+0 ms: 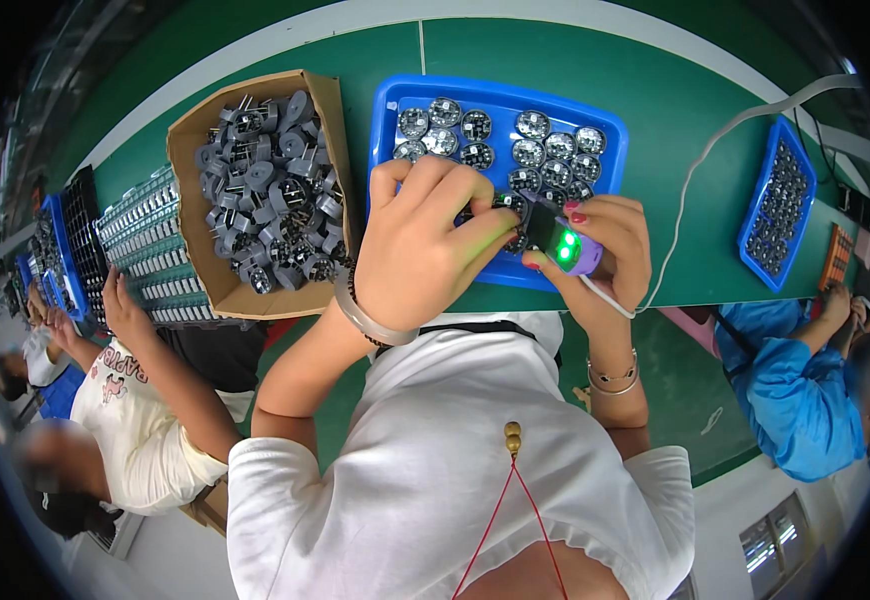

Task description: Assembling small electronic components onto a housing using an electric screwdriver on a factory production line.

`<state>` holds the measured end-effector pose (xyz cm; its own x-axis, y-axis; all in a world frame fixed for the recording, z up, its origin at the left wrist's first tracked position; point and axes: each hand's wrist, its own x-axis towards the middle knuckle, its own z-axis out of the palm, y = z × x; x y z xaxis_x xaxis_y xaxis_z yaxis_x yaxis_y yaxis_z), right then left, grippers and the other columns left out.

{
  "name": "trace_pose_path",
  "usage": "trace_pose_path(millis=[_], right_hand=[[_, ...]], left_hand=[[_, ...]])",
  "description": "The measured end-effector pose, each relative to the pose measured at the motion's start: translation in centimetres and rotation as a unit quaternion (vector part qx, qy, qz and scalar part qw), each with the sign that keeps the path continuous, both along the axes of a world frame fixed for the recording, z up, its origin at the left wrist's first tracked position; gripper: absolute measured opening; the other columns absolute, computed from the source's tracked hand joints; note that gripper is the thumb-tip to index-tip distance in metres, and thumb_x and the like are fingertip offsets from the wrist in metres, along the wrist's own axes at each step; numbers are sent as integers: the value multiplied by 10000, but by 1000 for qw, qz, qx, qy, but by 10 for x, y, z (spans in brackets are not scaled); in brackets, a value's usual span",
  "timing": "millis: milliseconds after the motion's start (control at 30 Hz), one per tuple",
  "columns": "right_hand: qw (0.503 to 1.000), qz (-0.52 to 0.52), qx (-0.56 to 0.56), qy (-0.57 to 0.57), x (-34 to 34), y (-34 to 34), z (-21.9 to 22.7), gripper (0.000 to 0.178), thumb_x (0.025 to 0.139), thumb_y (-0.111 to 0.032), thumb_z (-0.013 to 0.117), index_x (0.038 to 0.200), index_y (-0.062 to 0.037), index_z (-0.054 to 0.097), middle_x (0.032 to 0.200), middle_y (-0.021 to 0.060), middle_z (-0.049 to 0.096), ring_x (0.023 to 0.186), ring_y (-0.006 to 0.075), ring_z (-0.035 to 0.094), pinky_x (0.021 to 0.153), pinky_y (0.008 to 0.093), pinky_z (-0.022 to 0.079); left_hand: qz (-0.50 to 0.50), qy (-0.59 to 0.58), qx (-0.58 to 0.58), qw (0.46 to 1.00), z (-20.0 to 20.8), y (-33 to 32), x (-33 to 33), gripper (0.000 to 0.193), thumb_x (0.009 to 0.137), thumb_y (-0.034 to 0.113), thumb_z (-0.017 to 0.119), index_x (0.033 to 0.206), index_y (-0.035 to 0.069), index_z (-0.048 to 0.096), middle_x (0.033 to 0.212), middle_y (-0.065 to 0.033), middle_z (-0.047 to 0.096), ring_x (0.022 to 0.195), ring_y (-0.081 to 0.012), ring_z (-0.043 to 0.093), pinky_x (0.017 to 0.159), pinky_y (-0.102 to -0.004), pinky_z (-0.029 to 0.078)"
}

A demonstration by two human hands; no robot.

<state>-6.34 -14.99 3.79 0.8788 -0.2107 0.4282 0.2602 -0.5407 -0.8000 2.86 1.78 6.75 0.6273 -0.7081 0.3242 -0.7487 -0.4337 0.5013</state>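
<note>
In my right hand (615, 245) is a small purple and black handheld device (585, 262) with lit green lights and a white cable. My fingers wrap round its body, and its dark end points left toward my other hand. My left hand (425, 235) is over the near left part of a blue tray (505, 84), fingers curled and pressed together close to the device's dark end. What they hold, if anything, is hidden. Several round, silvery, clear-topped parts (528, 153) lie in the tray in loose groups, some covered by my hands.
Left of the tray stands an open cardboard box (213, 270) heaped with grey round parts with metal pins. Beyond it are racks of small parts (155, 240) and a co-worker's hand (125, 305). Another blue tray (750, 235) lies at right, near a person in blue (795, 390).
</note>
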Motion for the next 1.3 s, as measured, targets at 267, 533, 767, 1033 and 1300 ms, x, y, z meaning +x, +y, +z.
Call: trace_pose_path(millis=[267, 533, 767, 1033, 1300], right_hand=[[980, -122, 156, -7, -10, -7, -10, 567, 645, -49, 825, 1104, -29, 493, 1049, 126, 548, 972, 222, 575, 863, 328, 482], [995, -54, 83, -19, -5, -15, -7, 554, 647, -78, 836, 1086, -30, 501, 1023, 124, 555, 943, 222, 568, 841, 327, 479], [998, -37, 40, 7, 4, -14, -2, 540, 613, -50, 842, 1061, -24, 541, 1011, 117, 561, 938, 226, 568, 824, 315, 482], [1000, -2, 11, -6, 12, -7, 1, 520, 577, -13, 846, 1014, -47, 566, 992, 103, 569, 919, 227, 556, 766, 312, 489], [998, -11, 57, -16, 5, -8, -6, 538, 602, -17, 838, 1049, -36, 540, 1012, 111, 558, 920, 230, 566, 795, 317, 492]], left_hand=[[22, -46, 56, 997, -16, 2, 6, 76, 617, 149, 679, 689, 153, 659, 754, 40, 503, 816, -156, 507, 772, -343, 338], [36, 6, 95, 995, -18, 4, 7, 84, 668, 176, 708, 738, 143, 674, 785, 25, 518, 824, -174, 500, 776, -354, 331], [122, -9, 73, 990, -26, -7, 13, 93, 701, 176, 717, 777, 146, 671, 785, 15, 521, 811, -186, 503, 762, -348, 329], [34, -31, 16, 999, -1, -11, 6, 97, 669, 145, 697, 759, 158, 662, 760, 25, 504, 784, -173, 506, 754, -349, 335], [-8, -42, 68, 997, 13, -5, 16, 55, 642, 147, 663, 684, 134, 629, 762, 16, 497, 803, -172, 510, 775, -345, 344]])
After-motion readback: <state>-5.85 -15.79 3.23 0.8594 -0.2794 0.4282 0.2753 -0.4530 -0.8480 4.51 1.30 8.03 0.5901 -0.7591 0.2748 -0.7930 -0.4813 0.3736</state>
